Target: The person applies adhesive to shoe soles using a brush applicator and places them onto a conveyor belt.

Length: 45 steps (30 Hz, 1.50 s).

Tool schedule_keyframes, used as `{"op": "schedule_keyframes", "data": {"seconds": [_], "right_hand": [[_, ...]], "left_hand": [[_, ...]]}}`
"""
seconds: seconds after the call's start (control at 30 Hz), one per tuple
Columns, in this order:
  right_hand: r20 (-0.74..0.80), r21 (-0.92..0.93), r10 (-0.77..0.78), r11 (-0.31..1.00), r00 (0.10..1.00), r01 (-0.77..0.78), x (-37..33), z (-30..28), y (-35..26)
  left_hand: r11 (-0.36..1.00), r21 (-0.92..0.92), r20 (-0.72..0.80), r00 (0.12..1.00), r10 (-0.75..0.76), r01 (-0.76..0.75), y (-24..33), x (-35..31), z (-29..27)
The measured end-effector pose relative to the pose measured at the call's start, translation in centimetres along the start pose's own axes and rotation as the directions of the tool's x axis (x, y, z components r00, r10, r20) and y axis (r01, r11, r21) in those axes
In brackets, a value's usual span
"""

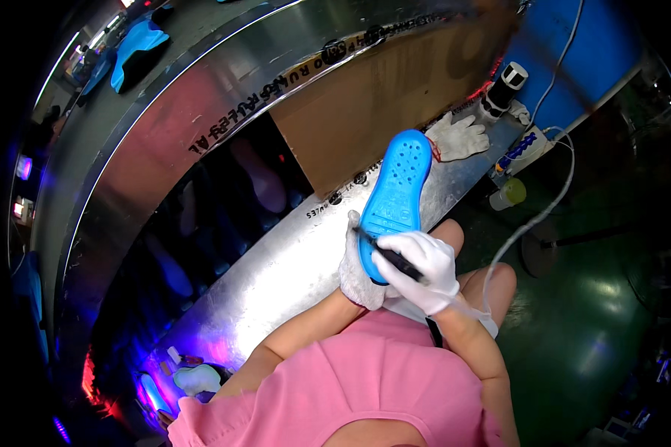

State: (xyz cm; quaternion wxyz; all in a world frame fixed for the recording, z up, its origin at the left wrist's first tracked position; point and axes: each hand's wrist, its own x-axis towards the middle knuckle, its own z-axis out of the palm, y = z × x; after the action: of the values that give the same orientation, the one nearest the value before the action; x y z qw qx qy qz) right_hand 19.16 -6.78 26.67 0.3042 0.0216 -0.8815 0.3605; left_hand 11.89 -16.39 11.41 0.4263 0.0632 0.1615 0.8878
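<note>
A bright blue shoe insole [399, 186] with a cluster of small holes at its wide end is held up in front of me, tilted over the metal bench. My left hand [356, 272], in a whitish glove, grips its narrow end from the left and beneath; most of its fingers are hidden behind the insole. In a white glove, my right hand [428, 267] is closed round a slim black pen-like tool [400, 261]. The tool's tip lies at the insole's left edge, near my left thumb; I cannot tell whether it touches.
Beyond the metal bench [265, 302], a cardboard sheet [380, 97] leans against a curved metal rail. A spare glove [458, 138] and a black-and-white bottle [506, 86] lie towards the far right. A pale cable [533, 222] hangs at right. Blue pieces [138, 48] rest at upper left.
</note>
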Motion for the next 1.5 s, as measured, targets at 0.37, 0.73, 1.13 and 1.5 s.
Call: {"op": "schedule_keyframes", "data": {"seconds": [0.37, 0.73, 1.13, 1.5], "right_hand": [[-0.134, 0.157, 0.035, 0.987, 0.99, -0.013, -1.1, -0.5, 0.5], [-0.208, 0.105, 0.202, 0.977, 0.957, -0.183, -0.8, -1.2, 0.3], [-0.096, 0.031, -0.053, 0.998, 0.994, 0.056, -2.9, -0.1, -3.8], [0.21, 0.131, -0.113, 0.988, 0.971, 0.086, -2.0, -2.6, -2.3]], "left_hand": [[0.984, 0.099, -0.18, 0.975, -0.128, 0.147, 2.4, -1.2, 5.0], [0.837, 0.508, -0.281, 0.958, -0.062, 0.203, 2.3, -1.6, 2.6], [0.958, -0.092, 0.191, 0.949, -0.252, 0.273, 6.3, 1.5, 7.5], [0.713, -0.044, 0.232, 0.701, -0.674, 0.7, 11.1, 4.0, 7.3]]}}
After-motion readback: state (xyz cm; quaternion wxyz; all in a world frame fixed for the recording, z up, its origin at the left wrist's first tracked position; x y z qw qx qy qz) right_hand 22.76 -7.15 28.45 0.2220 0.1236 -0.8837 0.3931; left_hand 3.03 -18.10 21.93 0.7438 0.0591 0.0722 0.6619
